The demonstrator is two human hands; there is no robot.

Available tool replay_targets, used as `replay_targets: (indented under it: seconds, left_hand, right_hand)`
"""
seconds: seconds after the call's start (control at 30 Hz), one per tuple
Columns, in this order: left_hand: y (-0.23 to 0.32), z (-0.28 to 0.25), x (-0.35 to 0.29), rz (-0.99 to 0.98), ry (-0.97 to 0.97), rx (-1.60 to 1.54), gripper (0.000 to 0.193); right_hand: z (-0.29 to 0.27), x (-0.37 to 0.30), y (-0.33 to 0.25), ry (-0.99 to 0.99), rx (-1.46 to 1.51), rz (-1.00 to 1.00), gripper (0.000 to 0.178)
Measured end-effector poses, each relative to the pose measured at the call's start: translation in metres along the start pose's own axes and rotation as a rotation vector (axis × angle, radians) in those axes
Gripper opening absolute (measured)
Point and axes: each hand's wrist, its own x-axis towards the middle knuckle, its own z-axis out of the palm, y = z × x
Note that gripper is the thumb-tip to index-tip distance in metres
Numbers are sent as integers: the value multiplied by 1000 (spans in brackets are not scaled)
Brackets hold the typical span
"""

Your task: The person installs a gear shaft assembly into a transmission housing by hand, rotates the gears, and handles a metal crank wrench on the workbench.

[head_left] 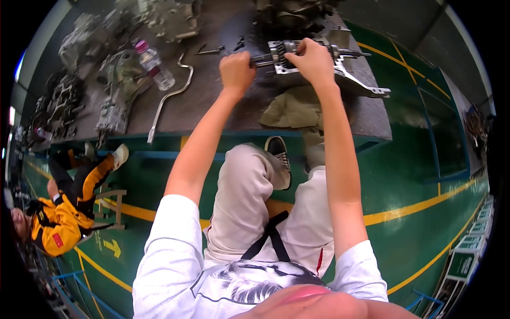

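A gear shaft with dark toothed gears lies across an open silver metal housing near the right end of the bench. My left hand is closed around the shaft's left end, which sticks out past the housing. Over the gears, my right hand has its thumb and fingers bent onto the assembly. Part of the gears is hidden behind it. At the far right a thin shaft end pokes out beyond the housing. A crumpled olive cloth lies just in front of the housing.
Left of my hands are a bent metal bar, a bottle with a pink cap and small tools. Several metal castings crowd the bench's left and far sides. A person in yellow and black sits at lower left.
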Motion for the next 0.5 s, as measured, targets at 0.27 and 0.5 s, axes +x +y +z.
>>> replay_targets:
  seconds: [0.27,0.5]
  left_hand:
    - [17,17,8,-106,-17,-71,6]
    - [-6,17,-12,-197,-105,20,14]
  right_hand:
    - [10,41,65,-48,80,-80,47]
    - [27,40,27,-206,-96,18,42]
